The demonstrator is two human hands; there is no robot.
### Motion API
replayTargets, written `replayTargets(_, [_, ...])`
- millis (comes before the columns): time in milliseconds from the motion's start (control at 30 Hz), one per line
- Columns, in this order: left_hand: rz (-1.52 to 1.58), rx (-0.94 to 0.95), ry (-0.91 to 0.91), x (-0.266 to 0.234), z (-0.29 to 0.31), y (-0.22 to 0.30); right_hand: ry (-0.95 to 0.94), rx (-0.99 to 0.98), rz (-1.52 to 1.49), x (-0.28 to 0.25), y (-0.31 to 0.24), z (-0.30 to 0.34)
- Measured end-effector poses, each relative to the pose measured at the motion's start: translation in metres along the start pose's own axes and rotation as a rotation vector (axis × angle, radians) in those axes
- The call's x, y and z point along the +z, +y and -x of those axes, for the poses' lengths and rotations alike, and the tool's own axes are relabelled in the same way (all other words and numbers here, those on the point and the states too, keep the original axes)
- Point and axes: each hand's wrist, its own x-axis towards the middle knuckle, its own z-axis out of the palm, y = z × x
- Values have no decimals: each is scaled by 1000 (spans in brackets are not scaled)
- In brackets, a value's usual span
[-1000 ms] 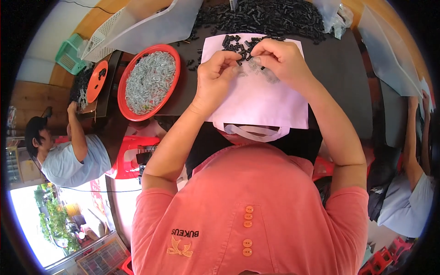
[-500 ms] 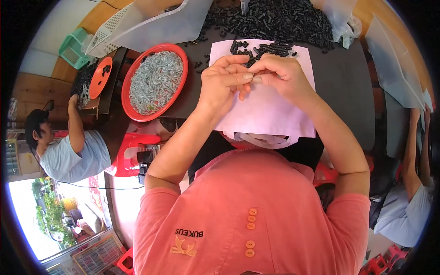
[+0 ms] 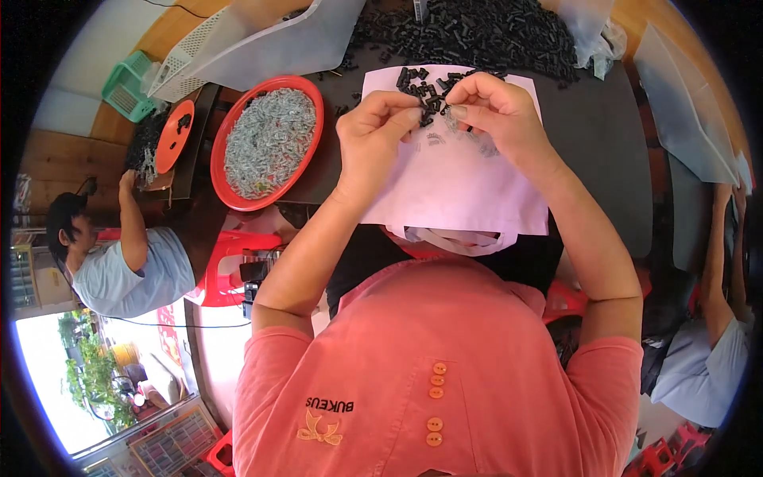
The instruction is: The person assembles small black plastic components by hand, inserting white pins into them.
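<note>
My left hand [image 3: 373, 139] and my right hand [image 3: 505, 119] are raised over a pale pinkish-white cloth [image 3: 461, 191], a short gap between their fingertips. Thumb and forefinger of the left hand are pinched beside small black plastic parts [image 3: 427, 118]; what the pinch holds is hard to make out. The right thumb and forefinger also close together, and anything between them is too small to name. A few small clear plastic pieces [image 3: 434, 139] lie on the cloth below the fingers. More black parts [image 3: 413, 78] are scattered along its far edge.
A red basin [image 3: 318, 151] full of clear pieces stands on the dark table [image 3: 592, 151] to the left. Behind the cloth spreads a large heap of black parts [image 3: 477, 36], beside translucent bins [image 3: 270, 52]. One person [image 3: 131, 262] works at left; another's arms [image 3: 719, 262] show at right.
My hands have parted from where their fingertips met, the left moving left and the right slightly right. Clear pieces on the cloth that the hands covered now show.
</note>
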Motion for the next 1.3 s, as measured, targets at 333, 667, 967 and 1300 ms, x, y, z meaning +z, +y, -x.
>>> replayTargets(333, [36, -184, -173, 11, 1, 14, 5, -201, 88, 8, -6, 2])
replayTargets(667, [141, -252, -223, 11, 4, 12, -37, -193, 145, 5, -2, 4])
replayTargets(967, [-224, 80, -109, 13, 13, 4, -38, -45, 182, 2, -8, 4])
replayTargets(1300, [-386, 207, -121, 12, 15, -2, -121, -97, 278, 5, -8, 5])
